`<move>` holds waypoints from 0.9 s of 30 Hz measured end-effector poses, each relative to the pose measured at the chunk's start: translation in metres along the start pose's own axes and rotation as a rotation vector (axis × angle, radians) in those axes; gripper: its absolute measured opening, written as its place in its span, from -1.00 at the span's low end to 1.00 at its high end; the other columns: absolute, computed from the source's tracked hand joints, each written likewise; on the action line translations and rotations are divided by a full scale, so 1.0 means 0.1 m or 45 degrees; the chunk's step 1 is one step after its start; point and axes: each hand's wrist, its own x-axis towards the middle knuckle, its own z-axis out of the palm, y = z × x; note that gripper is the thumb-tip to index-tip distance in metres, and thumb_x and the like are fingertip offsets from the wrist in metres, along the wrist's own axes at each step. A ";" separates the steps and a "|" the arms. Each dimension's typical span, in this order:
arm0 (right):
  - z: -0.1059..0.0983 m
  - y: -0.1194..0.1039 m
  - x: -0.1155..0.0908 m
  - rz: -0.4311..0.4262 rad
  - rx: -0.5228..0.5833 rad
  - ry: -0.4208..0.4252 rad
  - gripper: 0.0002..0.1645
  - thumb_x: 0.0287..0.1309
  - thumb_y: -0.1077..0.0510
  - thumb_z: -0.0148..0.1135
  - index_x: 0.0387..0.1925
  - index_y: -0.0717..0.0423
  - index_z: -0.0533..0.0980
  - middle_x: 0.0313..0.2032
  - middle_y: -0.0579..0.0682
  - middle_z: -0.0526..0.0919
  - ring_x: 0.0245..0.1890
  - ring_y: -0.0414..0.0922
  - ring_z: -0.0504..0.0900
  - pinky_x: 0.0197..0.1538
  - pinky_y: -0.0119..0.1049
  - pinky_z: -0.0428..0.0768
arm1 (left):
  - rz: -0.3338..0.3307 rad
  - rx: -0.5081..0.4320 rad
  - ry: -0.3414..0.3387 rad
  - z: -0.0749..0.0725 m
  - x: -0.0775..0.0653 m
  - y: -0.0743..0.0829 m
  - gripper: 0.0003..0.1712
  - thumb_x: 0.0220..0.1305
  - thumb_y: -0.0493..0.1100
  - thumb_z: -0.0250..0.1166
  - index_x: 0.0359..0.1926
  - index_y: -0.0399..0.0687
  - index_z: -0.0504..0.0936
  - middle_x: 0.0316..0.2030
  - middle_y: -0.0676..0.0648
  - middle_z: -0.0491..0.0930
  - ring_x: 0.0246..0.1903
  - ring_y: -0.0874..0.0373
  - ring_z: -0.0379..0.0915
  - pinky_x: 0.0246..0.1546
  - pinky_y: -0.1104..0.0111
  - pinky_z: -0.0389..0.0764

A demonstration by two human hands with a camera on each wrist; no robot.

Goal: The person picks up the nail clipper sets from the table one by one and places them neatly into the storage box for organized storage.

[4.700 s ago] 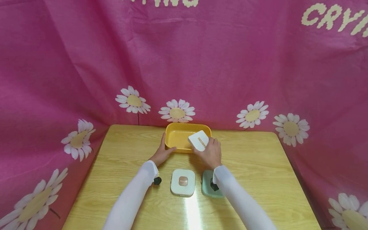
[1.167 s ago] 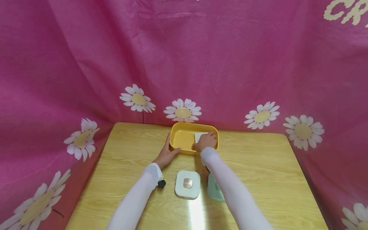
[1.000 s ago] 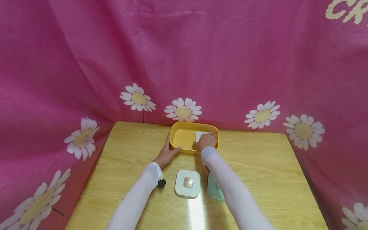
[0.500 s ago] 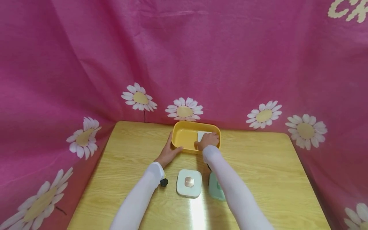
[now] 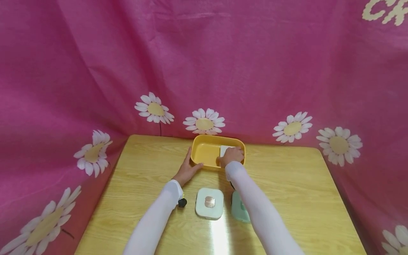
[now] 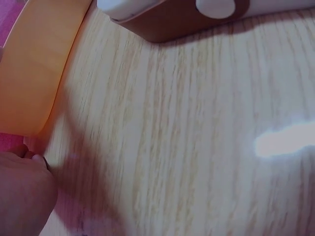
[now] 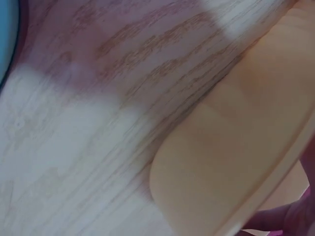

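Note:
A yellow rectangular plastic bin [image 5: 204,154] stands at the back of the table. In its right part lies a flat white manicure case [image 5: 223,150], mostly covered by my right hand [image 5: 232,156]. That hand reaches down into the bin and grips the case, thumb at its left edge and fingers over its right side. My left hand [image 5: 186,171] rests against the bin's front left corner, thumb along the front and fingers straight along the left side. The left wrist view shows the bin's outer wall [image 6: 37,69] beside this hand [image 6: 24,191].
A pale rounded-square case [image 5: 209,210] with a copper label lies in front of the bin; its side [image 6: 167,24] is brown. To its right is a green case [image 5: 239,209], partly under the right forearm. A pink daisy-print cloth [image 5: 242,71] hangs behind the table [image 5: 306,198].
Several seconds ago my right hand held the manicure case tilted over the bin's rim; now the case lies inside, at the right. Over the last second hardly anything has moved.

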 end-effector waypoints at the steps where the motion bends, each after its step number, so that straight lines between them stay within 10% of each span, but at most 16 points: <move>1: 0.00 0.01 0.00 -0.006 -0.011 0.002 0.11 0.12 -0.54 0.28 0.17 0.42 0.56 0.11 0.47 0.49 -0.02 0.27 0.58 -0.08 0.05 0.70 | 0.011 -0.001 0.005 0.00 0.00 0.01 0.18 0.40 -0.03 0.41 0.72 0.20 -0.24 0.69 -0.12 -0.14 0.65 -0.11 -0.22 0.62 -0.07 -0.13; 12: 0.00 0.16 -0.01 -0.116 -0.012 0.028 0.29 0.12 -0.59 0.26 0.37 0.47 0.38 0.23 0.46 0.44 0.20 0.34 0.49 0.18 0.12 0.62 | 0.078 0.067 0.049 0.09 -0.04 0.02 0.16 0.39 -0.03 0.42 0.72 0.14 -0.19 0.67 -0.13 -0.05 0.63 -0.11 -0.09 0.61 -0.06 -0.05; 21: -0.04 0.24 -0.14 -0.560 0.114 0.449 -0.14 0.20 -0.25 0.44 0.18 0.39 0.49 0.02 0.35 0.58 0.02 0.27 0.60 0.10 0.13 0.64 | 0.067 0.189 0.095 0.05 -0.10 0.04 0.16 0.37 0.09 0.41 0.72 0.12 -0.15 0.65 -0.17 0.03 0.61 -0.15 -0.03 0.59 -0.09 0.01; 27: -0.09 0.27 -0.32 -0.713 0.281 0.520 -0.30 0.19 -0.08 0.44 0.17 0.34 0.52 -0.08 0.30 0.58 -0.12 0.25 0.60 -0.05 0.13 0.67 | -0.023 0.227 0.068 -0.03 -0.18 0.09 0.30 0.31 0.24 0.42 0.71 0.01 -0.26 0.68 -0.14 -0.13 0.64 -0.12 -0.15 0.60 -0.08 -0.02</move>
